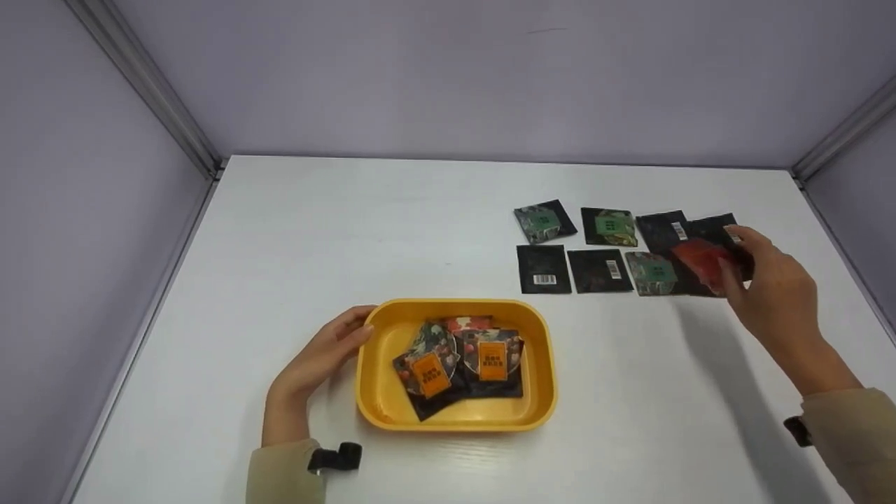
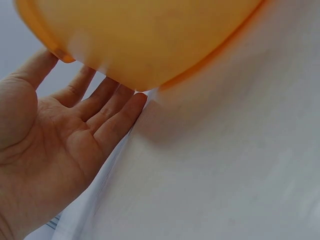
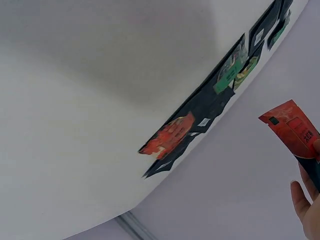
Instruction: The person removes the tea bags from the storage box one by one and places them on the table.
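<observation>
My left hand (image 1: 323, 355) rests at the left side of a yellow tray (image 1: 367, 378). In the left wrist view its fingers (image 2: 112, 115) reach out fairly straight against the tray's outer wall, the thumb up by the rim. Inside lie several overlapping sachets, among them two black ones with orange labels, a left one (image 1: 430, 378) and a right one (image 1: 493, 364). Over the far right of the table my right hand (image 1: 780, 297) pinches a red and black sachet (image 3: 295, 130) by its dark end, lifted above the others; part of it is hidden by the fingers.
Two rows of flat sachets lie at the back right, some green-labelled like this one (image 1: 616, 225), some with barcodes up like this one (image 1: 544, 269). Another red-printed sachet (image 3: 170, 137) lies at the row's end. Lilac panels (image 1: 448, 84) enclose the white table (image 1: 336, 224).
</observation>
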`<control>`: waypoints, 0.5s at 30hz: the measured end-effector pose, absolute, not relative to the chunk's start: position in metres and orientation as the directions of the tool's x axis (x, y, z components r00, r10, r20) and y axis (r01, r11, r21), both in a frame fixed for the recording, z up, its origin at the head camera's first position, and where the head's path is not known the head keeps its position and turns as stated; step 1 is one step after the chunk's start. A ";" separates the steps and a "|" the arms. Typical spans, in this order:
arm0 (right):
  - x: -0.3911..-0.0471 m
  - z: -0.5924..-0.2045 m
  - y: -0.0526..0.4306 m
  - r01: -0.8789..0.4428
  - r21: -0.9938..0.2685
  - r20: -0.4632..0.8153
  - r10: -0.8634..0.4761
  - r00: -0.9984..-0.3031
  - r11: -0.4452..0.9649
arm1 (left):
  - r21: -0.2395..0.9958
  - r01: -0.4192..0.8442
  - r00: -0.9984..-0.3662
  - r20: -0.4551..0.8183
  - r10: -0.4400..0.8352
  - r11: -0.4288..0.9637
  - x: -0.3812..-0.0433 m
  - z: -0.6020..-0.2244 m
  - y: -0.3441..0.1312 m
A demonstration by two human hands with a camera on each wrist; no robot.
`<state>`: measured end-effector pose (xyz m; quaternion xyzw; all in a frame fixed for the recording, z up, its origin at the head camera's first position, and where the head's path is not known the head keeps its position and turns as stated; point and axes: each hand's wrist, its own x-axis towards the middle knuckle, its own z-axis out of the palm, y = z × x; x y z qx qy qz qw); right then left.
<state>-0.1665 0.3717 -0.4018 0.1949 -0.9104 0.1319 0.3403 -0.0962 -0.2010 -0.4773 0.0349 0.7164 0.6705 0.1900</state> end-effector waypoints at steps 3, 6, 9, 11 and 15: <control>-0.168 -0.404 0.385 -0.400 -0.149 0.644 -0.218 -0.734 0.904 | 0.973 -0.211 -0.925 -0.231 0.303 0.096 -0.096 -0.478 -0.201; -0.169 -0.407 0.399 -0.343 -0.200 0.612 -0.156 -0.775 0.918 | 0.971 -0.216 -0.925 -0.236 0.298 0.099 -0.096 -0.479 -0.201; -0.170 -0.411 0.411 -0.238 -0.277 0.541 -0.053 -0.839 0.931 | 0.971 -0.217 -0.925 -0.238 0.297 0.104 -0.097 -0.480 -0.200; -0.171 -0.413 0.419 -0.147 -0.326 0.473 0.027 -0.881 0.934 | 0.972 -0.215 -0.925 -0.235 0.299 0.100 -0.097 -0.480 -0.200; -0.175 -0.420 0.434 0.019 -0.391 0.339 0.164 -0.926 0.920 | 0.972 -0.215 -0.927 -0.234 0.294 0.097 -0.097 -0.479 -0.200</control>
